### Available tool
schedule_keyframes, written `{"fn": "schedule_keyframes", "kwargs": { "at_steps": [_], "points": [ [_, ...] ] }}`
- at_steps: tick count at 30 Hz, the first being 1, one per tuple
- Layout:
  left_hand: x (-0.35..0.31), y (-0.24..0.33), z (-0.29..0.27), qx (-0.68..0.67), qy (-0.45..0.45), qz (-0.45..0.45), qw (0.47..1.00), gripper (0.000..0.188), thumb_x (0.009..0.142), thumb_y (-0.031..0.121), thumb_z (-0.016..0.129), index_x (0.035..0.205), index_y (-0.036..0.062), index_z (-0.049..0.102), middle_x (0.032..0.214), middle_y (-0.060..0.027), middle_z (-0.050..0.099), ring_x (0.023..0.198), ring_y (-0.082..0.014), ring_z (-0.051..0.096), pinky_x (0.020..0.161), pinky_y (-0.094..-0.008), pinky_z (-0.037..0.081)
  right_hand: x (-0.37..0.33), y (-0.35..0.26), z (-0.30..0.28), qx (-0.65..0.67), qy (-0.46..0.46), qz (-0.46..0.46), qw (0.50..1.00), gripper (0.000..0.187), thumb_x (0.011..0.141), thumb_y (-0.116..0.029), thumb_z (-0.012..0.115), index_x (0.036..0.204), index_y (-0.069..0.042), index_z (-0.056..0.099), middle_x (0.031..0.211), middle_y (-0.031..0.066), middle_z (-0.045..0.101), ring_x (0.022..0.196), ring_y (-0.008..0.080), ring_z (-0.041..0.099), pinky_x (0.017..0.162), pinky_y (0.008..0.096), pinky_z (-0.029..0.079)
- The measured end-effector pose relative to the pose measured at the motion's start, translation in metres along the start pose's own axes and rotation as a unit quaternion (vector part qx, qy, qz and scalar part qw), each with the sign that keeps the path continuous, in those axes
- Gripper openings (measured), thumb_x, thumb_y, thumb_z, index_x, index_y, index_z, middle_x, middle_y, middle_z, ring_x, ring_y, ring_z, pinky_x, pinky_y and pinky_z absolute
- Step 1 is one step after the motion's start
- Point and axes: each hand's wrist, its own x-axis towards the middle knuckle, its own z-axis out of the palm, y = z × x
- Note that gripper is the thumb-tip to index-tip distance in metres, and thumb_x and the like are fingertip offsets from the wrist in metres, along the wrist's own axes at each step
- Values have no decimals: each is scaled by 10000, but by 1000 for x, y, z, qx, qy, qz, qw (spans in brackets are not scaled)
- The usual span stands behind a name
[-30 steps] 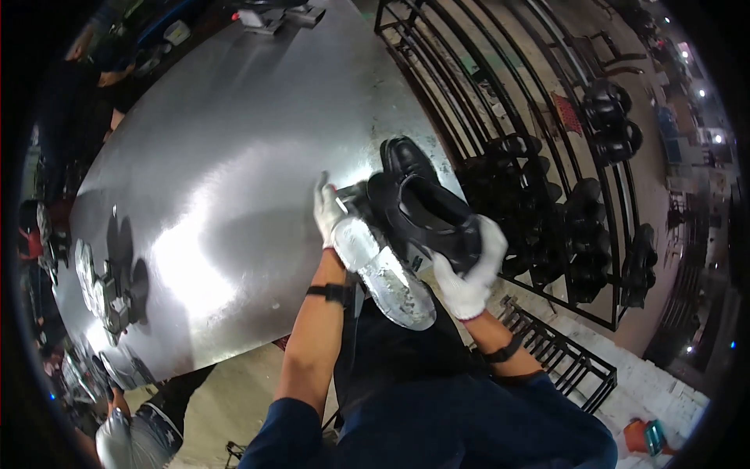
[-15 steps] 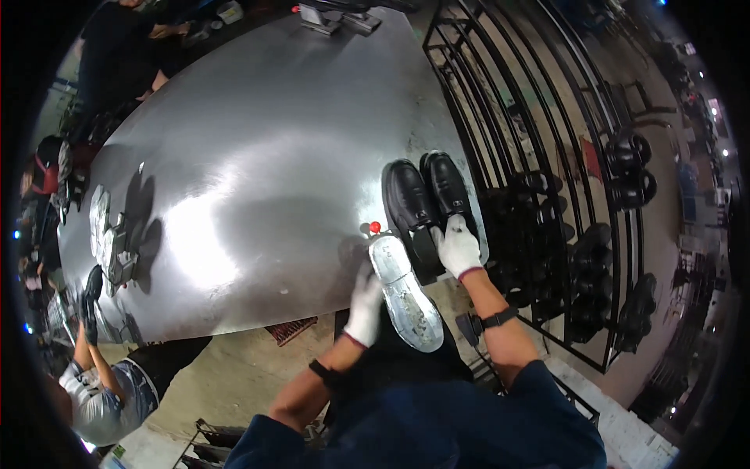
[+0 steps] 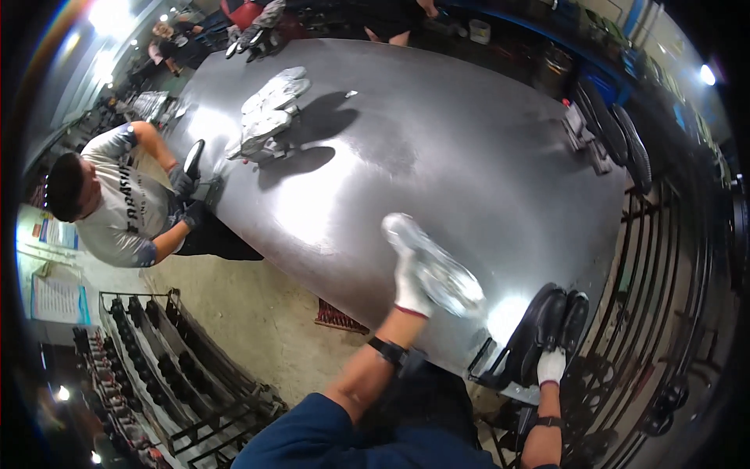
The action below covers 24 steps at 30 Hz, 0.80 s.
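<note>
In my white-gloved left hand [image 3: 410, 285] is a silver, sole-shaped metal shoe last [image 3: 441, 270], slightly blurred, held tilted above the metal table [image 3: 375, 211]. The glove wraps its side, and the fingers are partly hidden behind it. At the table's near right corner stands a pair of black leather shoes [image 3: 549, 313], side by side with toes pointing away. My white-gloved right hand [image 3: 551, 366] is closed at their heel end; its fingertips are hidden against the shoes.
More silver lasts [image 3: 269, 113] stand at the table's far left. Black shoes or soles [image 3: 613, 129] rest on a metal stand at the far right. A co-worker [image 3: 121, 195] in dark gloves holds a shoe at the left edge. Racks [image 3: 187, 375] flank the table.
My view has swung left. My left hand, earlier blurred beside the silver last near the table edge, now carries it over the table. My right hand stays at the black shoes.
</note>
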Motion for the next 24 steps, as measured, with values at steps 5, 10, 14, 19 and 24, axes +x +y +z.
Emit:
{"fn": "schedule_keyframes", "kwargs": {
  "at_steps": [5, 10, 14, 19, 24],
  "points": [
    [93, 187, -20, -34, 51, 187, 981, 655, 1006, 680, 514, 1374, 143, 586, 1256, -112, 656, 1185, -294, 624, 1061, -495, 509, 0, 10, 1, -2, -11, 19, 1000, 283, 971, -171, 588, 1087, 36, 744, 1129, 294, 720, 1129, 471, 648, 1037, 520, 503],
    [110, 140, -77, 95, -2, 192, 977, 510, 1051, 547, 573, 1261, 84, 615, 1125, -103, 650, 1032, -307, 653, 961, -508, 571, -9, -8, -1, 67, -28, -23, 997, 319, 990, -199, 567, 1156, 12, 741, 1211, 289, 700, 1179, 497, 611, 1071, 528, 472],
    [56, -28, -87, 484, 21, 59, 873, 359, 1064, 283, 598, 1293, 14, 662, 1154, -119, 747, 939, -203, 727, 763, -347, 582, -24, 2, -14, 33, -23, 15, 999, 334, 996, -195, 563, 1195, 10, 736, 1149, 292, 708, 1112, 468, 641, 1017, 522, 490],
    [-5, -73, -63, 561, 63, -72, 823, 311, 1084, 266, 570, 1276, 48, 680, 1115, -128, 758, 803, -229, 718, 684, -350, 580, -51, 50, -55, 48, 91, 80, 992, 205, 919, -130, 569, 879, -14, 733, 945, 185, 697, 973, 373, 674, 853, 522, 544],
    [36, -76, -87, 583, 68, 31, 809, 284, 1018, 290, 629, 1071, 33, 737, 962, -100, 739, 772, -220, 674, 680, -368, 585, -31, 227, -101, 176, 170, 376, 894, 391, 927, -274, 546, 994, 55, 745, 1087, 340, 704, 1086, 487, 680, 970, 543, 534]
  ]
}}
